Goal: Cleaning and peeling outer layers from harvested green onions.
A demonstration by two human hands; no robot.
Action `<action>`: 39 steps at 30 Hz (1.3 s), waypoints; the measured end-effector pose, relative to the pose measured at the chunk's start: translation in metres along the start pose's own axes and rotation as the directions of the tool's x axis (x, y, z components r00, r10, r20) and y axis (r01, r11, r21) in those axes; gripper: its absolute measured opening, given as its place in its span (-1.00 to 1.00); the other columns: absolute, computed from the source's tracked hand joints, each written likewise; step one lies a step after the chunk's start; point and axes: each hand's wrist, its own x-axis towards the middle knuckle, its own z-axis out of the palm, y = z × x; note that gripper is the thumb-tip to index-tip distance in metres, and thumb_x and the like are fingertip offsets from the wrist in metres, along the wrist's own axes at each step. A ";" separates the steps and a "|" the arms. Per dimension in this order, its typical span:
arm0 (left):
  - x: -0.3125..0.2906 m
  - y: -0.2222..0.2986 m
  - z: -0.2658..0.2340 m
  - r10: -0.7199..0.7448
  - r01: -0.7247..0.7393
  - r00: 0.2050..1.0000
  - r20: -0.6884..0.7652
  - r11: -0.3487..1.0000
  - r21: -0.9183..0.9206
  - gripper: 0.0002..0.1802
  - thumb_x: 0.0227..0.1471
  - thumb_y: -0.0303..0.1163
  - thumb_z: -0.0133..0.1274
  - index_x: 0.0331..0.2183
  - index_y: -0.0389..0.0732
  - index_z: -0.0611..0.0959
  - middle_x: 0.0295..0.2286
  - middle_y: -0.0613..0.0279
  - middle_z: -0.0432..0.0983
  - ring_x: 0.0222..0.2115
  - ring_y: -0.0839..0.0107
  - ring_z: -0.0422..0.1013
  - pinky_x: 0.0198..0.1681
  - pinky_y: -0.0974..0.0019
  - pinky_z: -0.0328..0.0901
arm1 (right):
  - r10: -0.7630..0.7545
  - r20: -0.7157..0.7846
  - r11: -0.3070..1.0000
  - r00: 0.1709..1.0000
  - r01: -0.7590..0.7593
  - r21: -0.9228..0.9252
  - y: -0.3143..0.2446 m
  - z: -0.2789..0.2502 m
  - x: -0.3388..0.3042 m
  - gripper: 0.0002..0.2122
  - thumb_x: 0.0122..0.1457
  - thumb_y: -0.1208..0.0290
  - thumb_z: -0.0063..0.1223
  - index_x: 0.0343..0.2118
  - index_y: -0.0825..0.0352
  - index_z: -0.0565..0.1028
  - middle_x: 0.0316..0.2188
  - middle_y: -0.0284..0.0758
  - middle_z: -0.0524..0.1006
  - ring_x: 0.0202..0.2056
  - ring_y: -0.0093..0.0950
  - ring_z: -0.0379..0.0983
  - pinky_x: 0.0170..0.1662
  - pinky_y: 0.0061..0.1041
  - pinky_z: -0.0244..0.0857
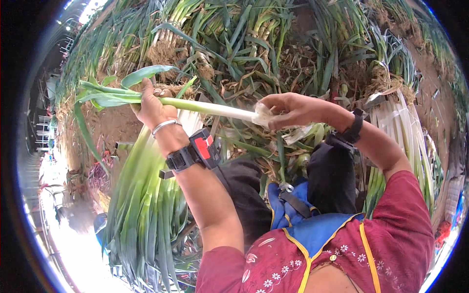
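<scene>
A single leek [210, 107] stretches across in front of me, its green leaves to the left and its white root end to the right. My left hand [155, 108] is closed around it where the leaves begin. At the other end, my right hand [292, 110] has its thumb and fingers curved about the root end, where thin, pale, papery skin [262, 115] hangs loose. The right fingertips are partly hidden behind that skin.
A large pile of leeks [146, 195] lies at my left, and more trimmed white-stemmed leeks [403, 129] lie at my right. Untrimmed bunches with brown roots [166, 52] fill the far side. Leaf scraps [249, 95] litter the ground before my knees.
</scene>
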 end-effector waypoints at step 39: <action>0.044 -0.015 -0.023 -0.478 0.483 0.876 0.069 0.868 -0.114 -0.73 0.08 -0.40 0.08 -0.48 -0.18 0.29 -0.68 0.39 0.17 -0.75 0.58 0.15 -0.75 0.53 0.15 | -0.379 -0.248 0.918 0.892 0.328 -0.222 -0.089 0.034 -0.058 -0.91 0.16 0.64 -0.15 -0.31 0.38 0.40 -0.40 -0.33 0.41 -0.32 -0.49 0.35 -0.09 -0.47 0.17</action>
